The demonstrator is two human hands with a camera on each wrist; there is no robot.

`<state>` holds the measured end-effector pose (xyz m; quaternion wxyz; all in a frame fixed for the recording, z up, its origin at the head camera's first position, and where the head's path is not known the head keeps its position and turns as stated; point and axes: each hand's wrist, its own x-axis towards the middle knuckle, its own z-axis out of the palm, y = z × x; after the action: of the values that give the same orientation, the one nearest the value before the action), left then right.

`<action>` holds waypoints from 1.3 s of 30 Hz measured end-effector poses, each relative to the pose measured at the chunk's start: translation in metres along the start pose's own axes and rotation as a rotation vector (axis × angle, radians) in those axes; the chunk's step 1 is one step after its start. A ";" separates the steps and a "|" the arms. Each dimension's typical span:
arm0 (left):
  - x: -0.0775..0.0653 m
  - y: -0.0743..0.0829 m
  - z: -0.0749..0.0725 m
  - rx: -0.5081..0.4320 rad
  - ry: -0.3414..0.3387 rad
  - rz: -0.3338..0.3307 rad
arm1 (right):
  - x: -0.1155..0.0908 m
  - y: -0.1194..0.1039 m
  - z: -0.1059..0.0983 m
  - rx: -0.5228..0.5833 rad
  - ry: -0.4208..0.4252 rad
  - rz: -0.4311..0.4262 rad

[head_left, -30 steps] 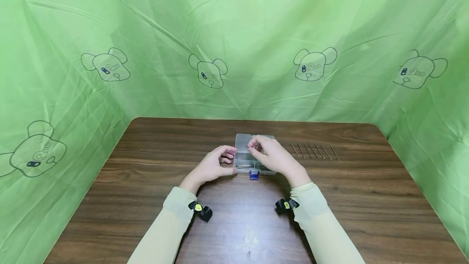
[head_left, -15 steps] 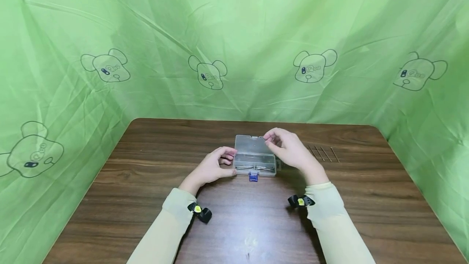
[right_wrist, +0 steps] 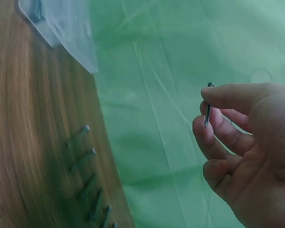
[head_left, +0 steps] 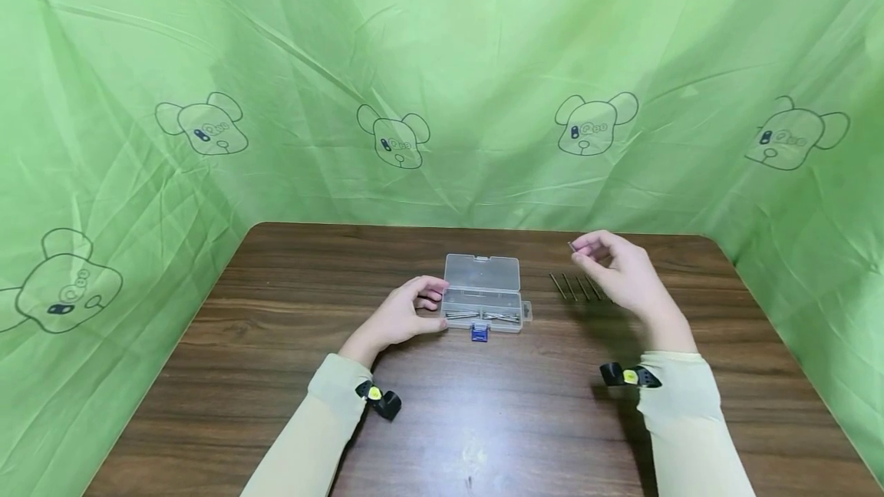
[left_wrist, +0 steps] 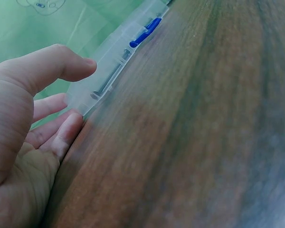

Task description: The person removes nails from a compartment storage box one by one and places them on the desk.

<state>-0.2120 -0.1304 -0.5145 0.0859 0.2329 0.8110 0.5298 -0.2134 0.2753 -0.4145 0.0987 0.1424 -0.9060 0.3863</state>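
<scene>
My left hand (head_left: 399, 313) holds the left end of a small clear plastic box (head_left: 481, 300), thumb at the front corner and fingers at the side. The box's lid (head_left: 483, 272) lies tipped back, and several nails (head_left: 500, 317) lie in its front part. In the left wrist view the box (left_wrist: 97, 78) stands at the fingertips. My right hand (head_left: 621, 274) is raised over the right of the table, pinching a nail (right_wrist: 208, 107) between thumb and fingers. Below it lies a row of several nails (head_left: 565, 287), partly hidden by the hand in the head view.
A blue latch (head_left: 479, 332) hangs open at the box's front, and a clear tab (head_left: 527, 311) juts from its right side. The dark wooden table (head_left: 442, 420) ends at a green printed cloth (head_left: 476, 60) behind it and at both sides.
My right hand has moved from over the box to the right, above the row of nails. My left hand has stayed at the box.
</scene>
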 end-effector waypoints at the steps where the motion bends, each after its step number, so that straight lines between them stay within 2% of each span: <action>1: 0.000 0.001 0.000 0.002 0.000 0.000 | -0.002 0.003 -0.004 -0.004 0.011 0.010; 11: 0.000 0.000 0.001 -0.007 0.000 0.001 | -0.016 0.034 -0.035 -0.053 0.095 0.085; 19: -0.001 0.003 0.000 -0.004 -0.003 -0.009 | -0.029 0.073 -0.050 -0.097 0.103 0.194; 28: 0.000 0.004 0.000 -0.006 -0.002 -0.008 | -0.041 0.111 -0.050 -0.153 0.048 0.260; 39: 0.000 0.002 0.000 -0.005 0.010 -0.015 | -0.050 0.123 -0.047 -0.185 0.018 0.334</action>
<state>-0.2108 -0.1295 -0.5125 0.0865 0.2241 0.8117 0.5324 -0.2038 0.4000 -0.4790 0.0541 -0.0232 -0.9477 0.3136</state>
